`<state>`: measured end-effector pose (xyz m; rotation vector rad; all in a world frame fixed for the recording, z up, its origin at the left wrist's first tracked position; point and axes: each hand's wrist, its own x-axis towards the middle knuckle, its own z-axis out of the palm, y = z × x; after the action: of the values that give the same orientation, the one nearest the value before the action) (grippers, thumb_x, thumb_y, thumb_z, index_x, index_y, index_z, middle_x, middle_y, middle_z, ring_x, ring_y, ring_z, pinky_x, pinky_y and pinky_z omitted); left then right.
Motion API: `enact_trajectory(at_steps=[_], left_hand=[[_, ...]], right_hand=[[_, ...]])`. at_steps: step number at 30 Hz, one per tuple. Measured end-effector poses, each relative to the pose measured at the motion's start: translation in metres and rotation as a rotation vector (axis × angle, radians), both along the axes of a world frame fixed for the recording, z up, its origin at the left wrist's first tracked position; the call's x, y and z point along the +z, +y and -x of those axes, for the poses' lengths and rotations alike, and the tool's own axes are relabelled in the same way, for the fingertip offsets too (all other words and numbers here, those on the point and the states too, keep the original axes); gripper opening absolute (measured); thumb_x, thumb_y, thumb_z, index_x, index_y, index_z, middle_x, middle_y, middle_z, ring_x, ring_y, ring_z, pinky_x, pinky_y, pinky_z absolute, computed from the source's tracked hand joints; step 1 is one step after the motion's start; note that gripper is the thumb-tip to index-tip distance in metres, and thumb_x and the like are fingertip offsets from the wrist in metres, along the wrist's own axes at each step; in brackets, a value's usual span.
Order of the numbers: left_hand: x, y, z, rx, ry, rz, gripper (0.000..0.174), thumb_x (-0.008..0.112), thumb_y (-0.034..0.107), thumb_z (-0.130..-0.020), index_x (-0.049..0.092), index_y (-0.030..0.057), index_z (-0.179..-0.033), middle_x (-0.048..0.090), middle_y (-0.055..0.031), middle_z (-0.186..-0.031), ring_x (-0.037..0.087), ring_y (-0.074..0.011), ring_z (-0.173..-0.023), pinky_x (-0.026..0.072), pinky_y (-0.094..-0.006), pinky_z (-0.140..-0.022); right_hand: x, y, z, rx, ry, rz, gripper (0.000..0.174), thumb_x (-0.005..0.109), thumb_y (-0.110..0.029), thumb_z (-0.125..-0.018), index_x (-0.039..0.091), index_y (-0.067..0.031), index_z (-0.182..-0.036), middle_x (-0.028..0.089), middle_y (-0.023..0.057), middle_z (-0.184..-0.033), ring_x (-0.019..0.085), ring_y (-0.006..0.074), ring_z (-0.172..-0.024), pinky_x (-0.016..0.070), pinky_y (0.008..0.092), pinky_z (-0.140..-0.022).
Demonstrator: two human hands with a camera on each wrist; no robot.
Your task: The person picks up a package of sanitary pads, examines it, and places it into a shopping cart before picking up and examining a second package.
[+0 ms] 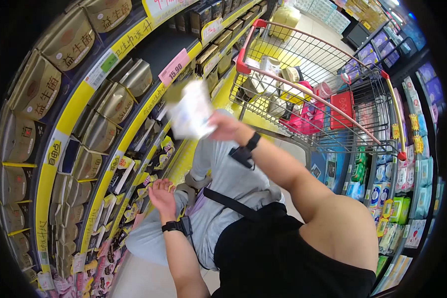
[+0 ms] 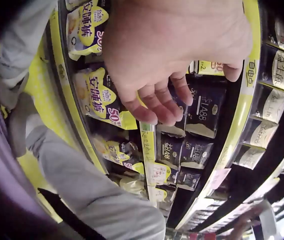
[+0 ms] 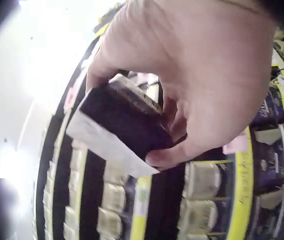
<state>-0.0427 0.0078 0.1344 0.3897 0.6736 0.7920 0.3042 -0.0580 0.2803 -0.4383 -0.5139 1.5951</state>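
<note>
Our right hand (image 1: pixel 224 127) grips one pack (image 1: pixel 191 111), held up off the shelf (image 1: pixel 134 126) edge, not in the cart (image 1: pixel 303 54) yet. Left hand (image 1: pixel 161 194) is slack and empty by the lower packs (image 2: pixel 98 97). Looks about half done.

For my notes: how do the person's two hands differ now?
The right hand is raised and grips a pack; the left hand is low and holds nothing. The right hand's fingers curl round the pack; the left hand's fingers hang relaxed near shelf packs. Both wrists wear black straps.
</note>
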Motion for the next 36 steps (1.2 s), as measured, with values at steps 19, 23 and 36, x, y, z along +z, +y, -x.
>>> enact_trajectory(at_steps=[19, 23, 36], left_hand=[[-0.019, 0.006, -0.002, -0.082, 0.011, -0.086, 0.041, 0.048, 0.044, -0.098, 0.060, 0.0084, -0.115, 0.067, -0.0104, -0.107, 0.063, -0.0236, -0.092, 0.0516, -0.0406, -0.079], [-0.012, 0.004, 0.002, -0.014, 0.020, -0.100, 0.040, 0.051, 0.044, -0.097, 0.061, 0.0085, -0.114, 0.067, -0.0102, -0.108, 0.064, -0.0248, -0.088, 0.0516, -0.0406, -0.076], [-0.012, 0.001, 0.022, 0.082, 0.016, -0.109, 0.031, 0.049, 0.036, -0.099, 0.059, 0.0091, -0.112, 0.066, -0.0081, -0.100, 0.063, -0.0216, -0.092, 0.0509, -0.0366, -0.076]], right_hand=[[0.113, 0.049, -0.012, -0.425, -1.403, -0.185, 0.058, 0.064, -0.039, -0.094, 0.054, -0.0013, -0.138, 0.060, 0.0146, -0.133, 0.057, 0.0263, -0.117, 0.0456, 0.0372, -0.100], [0.128, 0.106, 0.014, -0.521, -1.919, -0.572, 0.077, 0.075, -0.035, -0.086, 0.040, -0.0018, -0.146, 0.038, 0.0226, -0.153, 0.036, 0.0392, -0.142, 0.0313, 0.0471, -0.117], [0.114, 0.148, -0.024, -0.742, -2.270, -0.533, 0.065, 0.087, -0.033, -0.067, 0.061, -0.0081, -0.122, 0.052, 0.0176, -0.117, 0.047, 0.0384, -0.114, 0.0439, 0.0465, -0.096]])
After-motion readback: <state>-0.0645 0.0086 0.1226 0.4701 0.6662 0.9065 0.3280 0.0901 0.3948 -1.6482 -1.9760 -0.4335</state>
